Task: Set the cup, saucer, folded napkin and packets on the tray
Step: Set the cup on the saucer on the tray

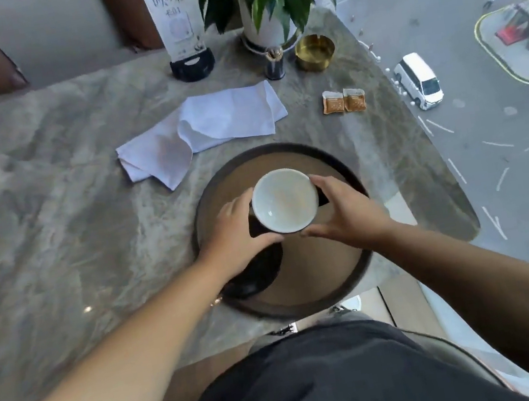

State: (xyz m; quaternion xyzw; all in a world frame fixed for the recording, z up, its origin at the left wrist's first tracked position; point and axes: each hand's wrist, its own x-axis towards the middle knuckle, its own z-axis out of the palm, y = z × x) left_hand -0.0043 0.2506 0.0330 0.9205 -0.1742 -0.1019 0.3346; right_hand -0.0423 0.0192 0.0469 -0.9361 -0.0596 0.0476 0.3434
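Fingers (257, 198): mine curled round the cup (285, 201) from both sides, thumbs toward me, fingertips on the far wall.
Left hand (233, 231): wrapped on the cup's left side, palm turned inward, wrist bent a little, forearm running back toward my lower left.
Right hand (344, 210): wrapped on the cup's right side, mirroring the left, forearm running back toward my lower right.
Cup: upright, mouth facing up at me, dark outside and pale inside; I could see no liquid in it, only a faint tint on the bottom.
Cup's place: over the middle of the tray (354, 276); whether it rested on anything I could not tell.
Saucer (260, 268): a dark rounded shape under my left wrist, on the tray's near-left part, mostly hidden.
Tray: round, dark rim, tan floor, near the table (51, 216) edge in front of me.
Napkin (200, 132): white, loosely rumpled rather than neatly folded, on the table beyond the tray's left; long axis ran from near-left to far-right.
Packets (343, 101): two, side by side and touching, flat on the table beyond the tray's right, well apart from the napkin.
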